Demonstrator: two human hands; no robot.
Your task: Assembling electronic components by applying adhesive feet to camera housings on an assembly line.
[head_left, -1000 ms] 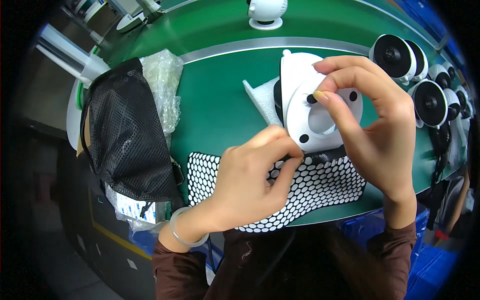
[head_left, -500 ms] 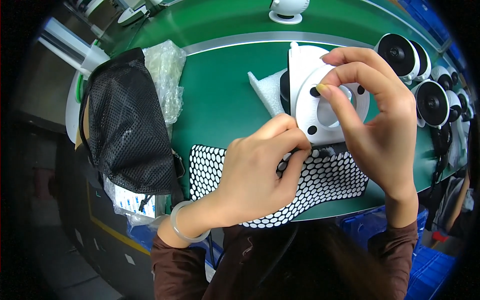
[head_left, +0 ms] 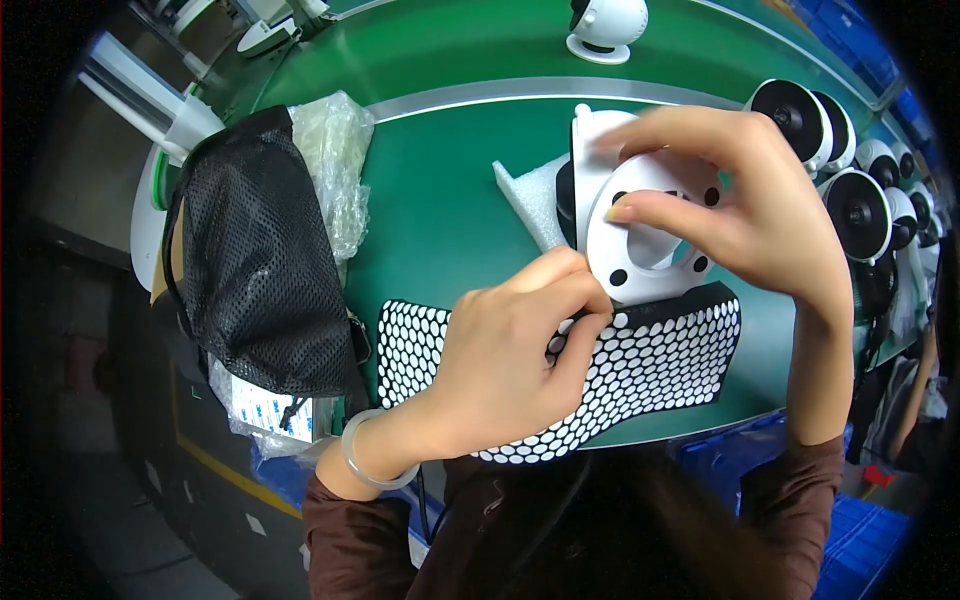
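Observation:
A white round-headed device lies on the green bench, its ring-shaped base [head_left: 650, 285] turned up and marked with several black round pads. My right hand [head_left: 765, 195] is over this base, open, with the thumb stretched out beside the upper left pad [head_left: 619, 198] and the fingers apart, their tips blurred. Below it, my left hand [head_left: 515, 350] is closed in a pinch at the upper edge of a black sheet covered with white round stickers [head_left: 665, 350]. Its fingertips are near the base's lower rim, and a small black spot shows beside them.
White foam [head_left: 535, 200] sits under the device's left side. A black mesh pouch [head_left: 255, 260] and clear bubble wrap [head_left: 335, 180] are at left. Several white devices with black round faces [head_left: 857, 213] stand at right; another device [head_left: 610, 25] stands at the back.
My right thumb and fingers have spread from a pinch over the base's upper left pad. The device has shifted slightly left and down. My left hand has hardly moved.

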